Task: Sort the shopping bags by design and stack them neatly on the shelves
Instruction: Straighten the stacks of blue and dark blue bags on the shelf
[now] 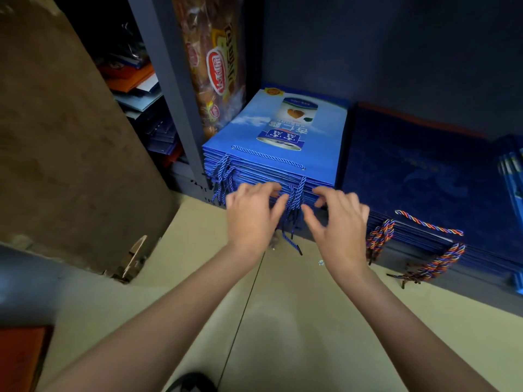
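Note:
A stack of light blue shopping bags printed with a can picture lies flat on the bottom shelf, blue rope handles hanging over its front edge. My left hand and my right hand are at that front edge, fingers spread and loosely bent, fingertips against the bag edges, holding nothing. To the right lies a lower stack of dark navy bags with multicoloured rope handles. More light blue bags show at the far right edge.
A grey shelf upright stands left of the blue stack, with a snack-printed bag leaning behind it. The neighbouring bay holds mixed orange and navy bags. A brown cardboard sheet leans at left. Beige tiled floor lies below.

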### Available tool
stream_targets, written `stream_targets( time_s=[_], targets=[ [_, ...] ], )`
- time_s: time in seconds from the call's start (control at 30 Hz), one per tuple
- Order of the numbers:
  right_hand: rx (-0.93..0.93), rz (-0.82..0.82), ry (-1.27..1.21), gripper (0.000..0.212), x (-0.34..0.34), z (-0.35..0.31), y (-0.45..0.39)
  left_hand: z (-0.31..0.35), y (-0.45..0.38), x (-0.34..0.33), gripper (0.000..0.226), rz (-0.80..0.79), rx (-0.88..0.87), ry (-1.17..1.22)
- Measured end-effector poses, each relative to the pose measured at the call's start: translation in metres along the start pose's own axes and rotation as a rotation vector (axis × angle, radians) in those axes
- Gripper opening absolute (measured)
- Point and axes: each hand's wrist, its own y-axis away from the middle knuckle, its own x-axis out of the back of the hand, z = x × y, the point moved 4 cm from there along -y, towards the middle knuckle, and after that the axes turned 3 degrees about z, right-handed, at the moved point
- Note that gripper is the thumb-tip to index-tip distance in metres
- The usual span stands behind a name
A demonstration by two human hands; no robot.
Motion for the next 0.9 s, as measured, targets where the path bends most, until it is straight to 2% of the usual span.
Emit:
stream_targets(
  time_s=[0.07, 0.13, 0.2, 0.3, 0.43, 0.53, 0.6, 0.67, 0.77, 0.83, 0.9],
  targets=[
    [-0.053, 0.026, -0.044, 0.028, 0.0, 0.001, -0.003, 0.001, -0.005, -0.012, 0.023, -0.067, 0.299, 0.242],
    [-0.14, 0.054, -0.111, 0.021, 0.002, 0.001, -0.01, 0.005, -0.009, -0.018, 0.025, -0.046, 0.54, 0.411],
    [-0.23, 0.038, -0.153, 0.019, 0.0, 0.0, -0.016, 0.01, -0.01, -0.021, 0.03, -0.03, 0.632, 0.439],
    [-0.327, -0.014, -0.175, 0.011, -0.006, -0.001, -0.018, 0.016, -0.008, -0.024, 0.019, -0.097, 0.552, 0.35],
    [-0.269, -0.069, -0.139, 0.004, -0.002, -0.001, -0.021, 0.007, -0.008, -0.016, 0.013, -0.16, 0.347, 0.378],
    [-0.09, -0.004, -0.143, 0.005, 0.011, -0.005, -0.032, -0.028, -0.013, 0.019, 0.014, 0.093, 0.158, 0.182],
    [0.039, 0.051, -0.129, 0.011, 0.014, -0.01, -0.038, -0.052, -0.016, 0.042, 0.03, 0.22, 0.202, 0.106],
    [0.105, 0.022, -0.109, 0.014, 0.006, -0.016, -0.041, -0.064, -0.022, 0.045, 0.042, 0.175, 0.318, 0.145],
    [0.227, -0.186, -0.039, 0.027, -0.018, -0.039, -0.042, -0.065, -0.031, 0.031, 0.036, 0.047, 0.445, 0.141],
    [0.341, -0.34, 0.022, 0.036, -0.034, -0.058, -0.048, -0.066, -0.036, 0.025, 0.026, -0.006, 0.438, 0.014],
    [0.365, -0.445, 0.071, 0.032, -0.047, -0.067, -0.059, -0.07, -0.039, 0.03, 0.027, -0.034, 0.401, -0.057]
  ],
)
